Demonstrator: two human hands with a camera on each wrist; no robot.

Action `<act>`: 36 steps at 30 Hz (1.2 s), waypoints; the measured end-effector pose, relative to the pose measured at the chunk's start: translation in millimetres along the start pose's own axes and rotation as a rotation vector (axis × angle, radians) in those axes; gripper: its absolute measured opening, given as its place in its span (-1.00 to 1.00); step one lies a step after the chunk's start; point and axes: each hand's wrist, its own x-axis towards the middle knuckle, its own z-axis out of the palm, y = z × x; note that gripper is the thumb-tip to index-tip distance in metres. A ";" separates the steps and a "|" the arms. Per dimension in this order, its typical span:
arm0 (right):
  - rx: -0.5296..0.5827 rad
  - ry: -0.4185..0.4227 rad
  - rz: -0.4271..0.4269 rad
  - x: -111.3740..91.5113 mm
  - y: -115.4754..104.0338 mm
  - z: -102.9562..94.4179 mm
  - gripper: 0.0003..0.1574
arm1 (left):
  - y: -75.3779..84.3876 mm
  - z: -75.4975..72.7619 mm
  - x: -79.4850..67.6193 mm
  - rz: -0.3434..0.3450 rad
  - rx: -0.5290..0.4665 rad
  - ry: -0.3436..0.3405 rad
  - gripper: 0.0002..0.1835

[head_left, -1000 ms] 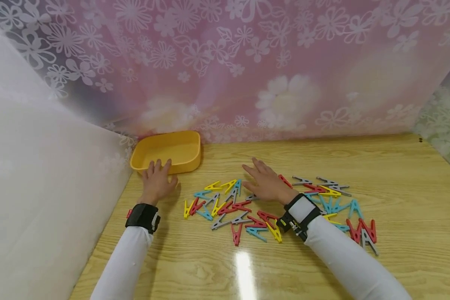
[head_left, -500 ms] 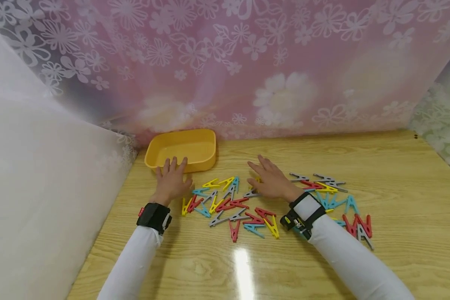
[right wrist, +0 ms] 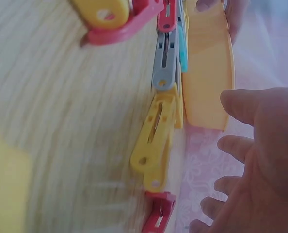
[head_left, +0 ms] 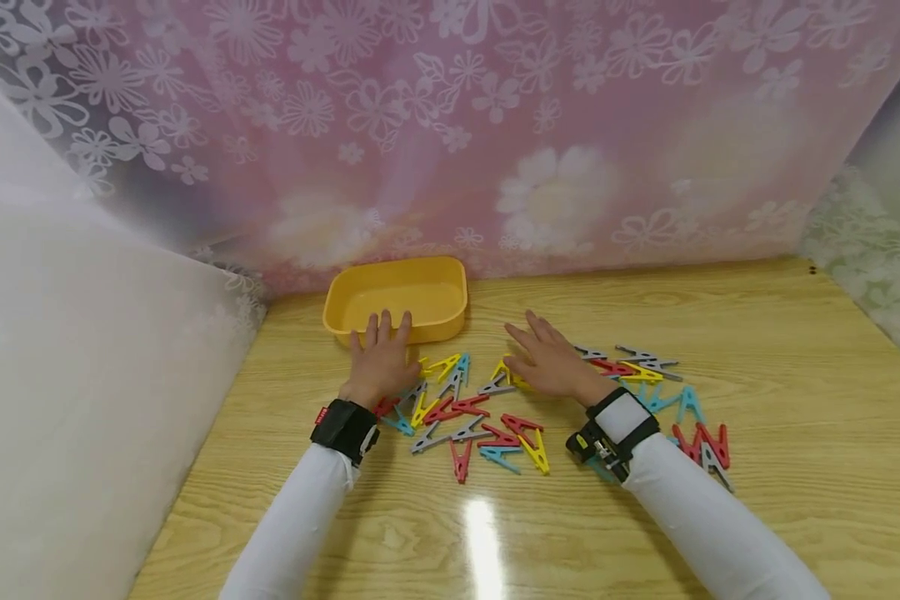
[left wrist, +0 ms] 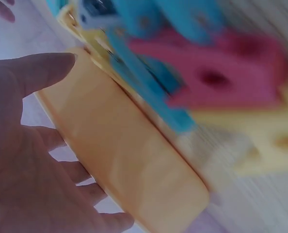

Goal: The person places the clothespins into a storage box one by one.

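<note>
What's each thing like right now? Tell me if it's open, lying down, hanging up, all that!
Yellow tub: right way up, open at the top.
Clothespins: lying loose on the table, some crowded together.
Left hand: fingers spread at the tub's near rim; I can't tell if they touch it.
Right hand: fingers spread, gripping nothing.
Wrist straps: wrapped round both wrists.
Flowered sheet: hanging behind the table.

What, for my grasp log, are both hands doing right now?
Left hand: open, fingers extended at the yellow tray.
Right hand: open, holding nothing.
</note>
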 end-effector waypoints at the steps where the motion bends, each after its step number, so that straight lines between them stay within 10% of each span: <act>1: -0.002 0.000 0.004 -0.5 1.3 0.5 -0.23 | 4.7 0.8 0.5 0.004 0.005 0.002 -0.16; 19: 0.005 0.052 0.107 -24.4 25.5 -15.8 -0.18 | 98.1 5.0 17.4 0.068 0.120 -0.025 -0.19; 36: 0.053 0.133 0.156 -38.1 33.5 -23.5 -0.18 | 101.9 16.9 33.0 0.105 -0.026 0.075 -0.23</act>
